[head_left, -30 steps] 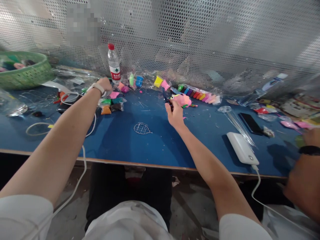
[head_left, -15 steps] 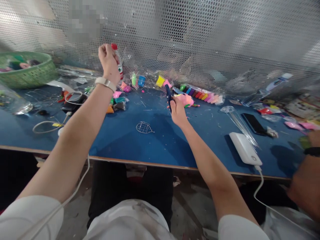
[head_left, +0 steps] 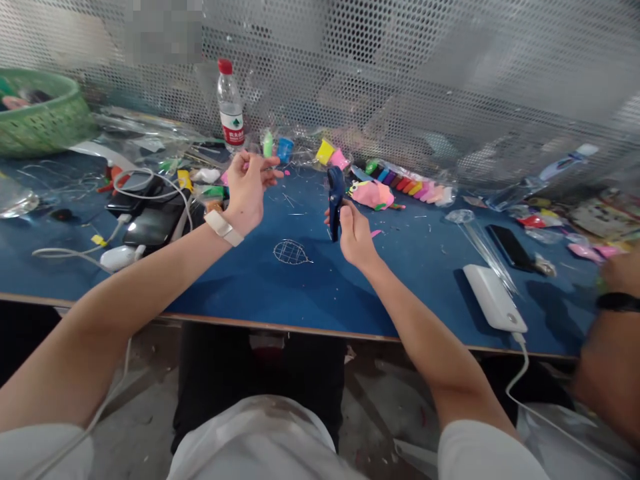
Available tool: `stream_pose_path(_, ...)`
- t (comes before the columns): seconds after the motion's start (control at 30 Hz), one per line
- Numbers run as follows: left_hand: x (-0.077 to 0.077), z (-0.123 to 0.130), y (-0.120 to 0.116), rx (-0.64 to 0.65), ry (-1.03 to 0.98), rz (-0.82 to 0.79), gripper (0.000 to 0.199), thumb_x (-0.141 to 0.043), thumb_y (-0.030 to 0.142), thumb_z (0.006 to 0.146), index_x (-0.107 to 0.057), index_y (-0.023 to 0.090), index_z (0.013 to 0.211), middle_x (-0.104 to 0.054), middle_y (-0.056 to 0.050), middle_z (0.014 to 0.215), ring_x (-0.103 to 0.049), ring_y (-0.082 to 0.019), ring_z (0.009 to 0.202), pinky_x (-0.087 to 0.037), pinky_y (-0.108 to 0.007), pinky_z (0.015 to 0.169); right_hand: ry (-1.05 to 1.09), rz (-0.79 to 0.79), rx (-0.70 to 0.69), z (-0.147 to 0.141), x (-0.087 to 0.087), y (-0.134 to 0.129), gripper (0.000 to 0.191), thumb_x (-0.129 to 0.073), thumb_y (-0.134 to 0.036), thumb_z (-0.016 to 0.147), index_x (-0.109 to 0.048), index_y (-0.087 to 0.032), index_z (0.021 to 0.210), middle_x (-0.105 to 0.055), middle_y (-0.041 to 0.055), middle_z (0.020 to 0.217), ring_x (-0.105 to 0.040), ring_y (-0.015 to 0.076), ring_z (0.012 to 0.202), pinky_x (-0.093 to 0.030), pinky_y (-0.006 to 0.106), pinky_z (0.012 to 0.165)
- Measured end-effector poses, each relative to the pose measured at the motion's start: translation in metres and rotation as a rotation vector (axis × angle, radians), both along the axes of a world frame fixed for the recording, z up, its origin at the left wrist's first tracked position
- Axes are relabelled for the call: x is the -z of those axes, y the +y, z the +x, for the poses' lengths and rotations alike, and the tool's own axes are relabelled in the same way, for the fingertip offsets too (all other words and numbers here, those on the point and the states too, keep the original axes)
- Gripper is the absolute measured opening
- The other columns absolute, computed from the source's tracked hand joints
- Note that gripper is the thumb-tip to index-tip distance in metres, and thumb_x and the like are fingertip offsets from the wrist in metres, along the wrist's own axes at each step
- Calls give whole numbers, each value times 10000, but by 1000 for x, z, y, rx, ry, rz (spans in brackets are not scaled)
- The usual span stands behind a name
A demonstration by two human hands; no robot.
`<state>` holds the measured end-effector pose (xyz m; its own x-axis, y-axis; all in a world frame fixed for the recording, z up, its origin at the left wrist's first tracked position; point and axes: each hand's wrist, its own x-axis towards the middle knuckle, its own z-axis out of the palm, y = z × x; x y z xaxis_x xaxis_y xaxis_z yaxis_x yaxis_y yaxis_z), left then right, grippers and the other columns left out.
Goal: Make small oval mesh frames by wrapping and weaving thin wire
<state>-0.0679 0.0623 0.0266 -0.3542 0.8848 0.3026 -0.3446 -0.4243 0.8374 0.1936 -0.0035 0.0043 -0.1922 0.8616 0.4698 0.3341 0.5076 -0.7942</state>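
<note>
My right hand (head_left: pixel 355 230) is wrapped round a dark blue hand tool (head_left: pixel 335 200), probably pliers, held upright above the table. To its left, my left hand (head_left: pixel 250 187) is raised with thumb and forefinger pinched together and the other fingers partly stretched out. Whatever is in that pinch, if anything, is too fine to make out. Between and below the two hands, a small leaf-shaped wire mesh (head_left: pixel 291 253) lies flat on the blue table (head_left: pixel 280 300). Just behind the tool sits a pink clay figure (head_left: pixel 373 194).
A water bottle (head_left: pixel 231 110) stands by the perforated metal screen (head_left: pixel 300 60). Clay sticks (head_left: pixel 410 183) line the back. Cables and black devices (head_left: pixel 155 220) crowd the left, near a green basket (head_left: pixel 45 120). A white power bank (head_left: pixel 493 298) and phone (head_left: pixel 509 247) lie right, beside another person's arm (head_left: pixel 610 360).
My left hand has come down and to the right from in front of the bottle, which now shows fully. The tool in my right hand has turned more upright. The view has shifted slightly.
</note>
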Motion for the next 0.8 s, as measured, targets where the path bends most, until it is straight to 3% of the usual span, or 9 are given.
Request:
stream_pose_path(0.13,-1,7,-34,131,16,3,334,-824,370,1033,-511,275,969,-884,3,1072,-860,-177,848,-606,-298,720,-40,-20,-6,-5,-4,-9,792,-366,-935,1133,-757,-257,1250,-828,87,1068,-811,246,953,-638,461,917)
stream_pose_path(0.3,6,17,-53,298,13,29,364,-889,394,977,-547,270,977,-899,10,1089,-866,-141,819,-641,-264,745,-3,-6,3,-5,-2,-9,705,-390,-876,1167,-736,-263,1176,-809,59,1030,-785,222,920,-608,441,902)
stream_pose_path(0.57,13,17,-57,397,80,44,301,-849,383,1011,-574,265,988,-900,10,1095,-866,-124,800,-662,-262,751,80,-28,82,-3,-3,-7,757,-436,-974,1092,-679,-263,1180,-697,-10,861,-643,141,629,-513,337,581)
stream_pose_path(0.7,12,14,-57,439,96,12,293,-843,384,1012,-577,263,990,-891,13,1116,-867,-112,824,-656,-247,753,135,-55,78,-3,-4,-6,747,-499,-995,1057,-641,-268,1158,-655,-31,857,-552,106,529,-438,316,475)
stream_pose_path(0.8,12,12,-56,453,85,-15,273,-825,369,1007,-577,259,979,-881,11,1115,-862,-109,833,-663,-256,788,149,-60,81,-2,-5,-6,764,-506,-1006,1045,-649,-266,1175,-669,-28,855,-564,109,520,-433,307,439)
